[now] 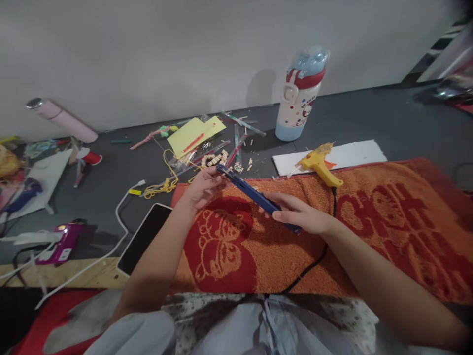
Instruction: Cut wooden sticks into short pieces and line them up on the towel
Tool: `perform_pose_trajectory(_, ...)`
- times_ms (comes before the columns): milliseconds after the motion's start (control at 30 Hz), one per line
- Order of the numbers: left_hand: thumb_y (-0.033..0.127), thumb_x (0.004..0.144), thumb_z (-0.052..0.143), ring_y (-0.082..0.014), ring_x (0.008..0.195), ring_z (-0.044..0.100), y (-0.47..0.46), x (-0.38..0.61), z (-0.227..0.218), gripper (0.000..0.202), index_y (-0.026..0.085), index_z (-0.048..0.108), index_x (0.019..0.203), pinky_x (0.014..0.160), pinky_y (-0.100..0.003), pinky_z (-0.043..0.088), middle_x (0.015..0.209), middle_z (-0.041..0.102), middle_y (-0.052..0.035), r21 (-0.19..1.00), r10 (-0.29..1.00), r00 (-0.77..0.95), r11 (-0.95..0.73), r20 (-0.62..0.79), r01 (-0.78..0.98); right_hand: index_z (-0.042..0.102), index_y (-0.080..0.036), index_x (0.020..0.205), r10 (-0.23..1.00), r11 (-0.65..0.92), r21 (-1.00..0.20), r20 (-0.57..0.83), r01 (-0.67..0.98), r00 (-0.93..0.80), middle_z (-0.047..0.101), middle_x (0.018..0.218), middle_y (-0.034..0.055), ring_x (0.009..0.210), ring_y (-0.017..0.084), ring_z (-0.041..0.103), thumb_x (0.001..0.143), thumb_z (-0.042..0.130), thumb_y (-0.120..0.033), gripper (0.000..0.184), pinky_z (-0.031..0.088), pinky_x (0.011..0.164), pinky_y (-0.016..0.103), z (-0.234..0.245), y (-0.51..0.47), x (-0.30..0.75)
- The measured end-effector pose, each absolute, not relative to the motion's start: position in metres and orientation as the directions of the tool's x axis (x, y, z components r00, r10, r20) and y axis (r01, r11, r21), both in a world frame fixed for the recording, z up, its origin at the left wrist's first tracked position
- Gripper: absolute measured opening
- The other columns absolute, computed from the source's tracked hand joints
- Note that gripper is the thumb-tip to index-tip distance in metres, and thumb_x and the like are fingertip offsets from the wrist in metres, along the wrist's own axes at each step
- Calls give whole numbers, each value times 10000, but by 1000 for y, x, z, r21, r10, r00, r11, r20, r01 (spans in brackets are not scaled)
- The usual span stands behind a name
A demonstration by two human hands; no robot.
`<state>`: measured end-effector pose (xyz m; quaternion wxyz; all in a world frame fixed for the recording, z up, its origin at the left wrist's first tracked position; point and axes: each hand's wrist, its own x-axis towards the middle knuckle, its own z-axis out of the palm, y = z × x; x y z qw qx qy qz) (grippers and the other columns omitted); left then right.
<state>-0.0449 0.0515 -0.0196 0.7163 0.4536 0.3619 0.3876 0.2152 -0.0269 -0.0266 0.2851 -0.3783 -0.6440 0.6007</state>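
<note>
My right hand (300, 215) is closed around the near end of a long dark blue tool (251, 193) that looks like a utility knife, held slanting up to the left. My left hand (202, 188) pinches at the tool's far tip with curled fingers. Both hands hover over an orange and red towel (388, 217) spread in front of me. Small pale wooden pieces (213, 159) lie just beyond the tip.
A yellow glue gun (320, 165) rests on a white board (354, 153), its black cord crossing the towel. A patterned water bottle (302, 96) stands by the wall. Yellow paper (195, 134), sticks, yellow cord, a tablet (145, 235), white cable and a pink tube (62, 119) lie left.
</note>
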Motion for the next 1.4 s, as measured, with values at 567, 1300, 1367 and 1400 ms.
perform_pose_trajectory(567,441,585,813,-84,552,540,51,-32,-16,367,149,649,738,560,-216,443,639,630,2,999,984,171,36,-41,33,649,-167,989,830,-36,-998,-63,59,-555,662,904,59,799,192,613,819,559,-547,426,500,760,307,-27,-20,215)
perform_pose_trajectory(1300,258,714,661,-128,517,624,33,-19,-7,137,139,720,679,520,-218,490,560,678,-9,899,963,-42,-233,267,371,404,-168,1384,865,392,-825,180,407,-468,543,1361,175,1256,349,512,871,529,-512,630,434,1020,522,-31,-25,214)
perform_pose_trajectory(1367,245,706,659,-129,521,629,33,-19,-8,124,142,724,682,521,-217,492,568,684,-10,899,963,-49,-228,265,373,403,-158,1383,863,391,-829,179,400,-473,540,1364,181,1260,345,508,882,515,-501,617,424,1028,523,-31,-25,214)
perform_pose_trajectory(1400,239,703,655,-129,522,629,33,-19,-8,121,143,725,682,522,-216,493,568,684,-9,899,963,-48,-230,266,372,408,-152,1379,863,389,-832,178,396,-473,544,1360,182,1258,344,510,887,509,-496,609,422,1030,522,-31,-25,214)
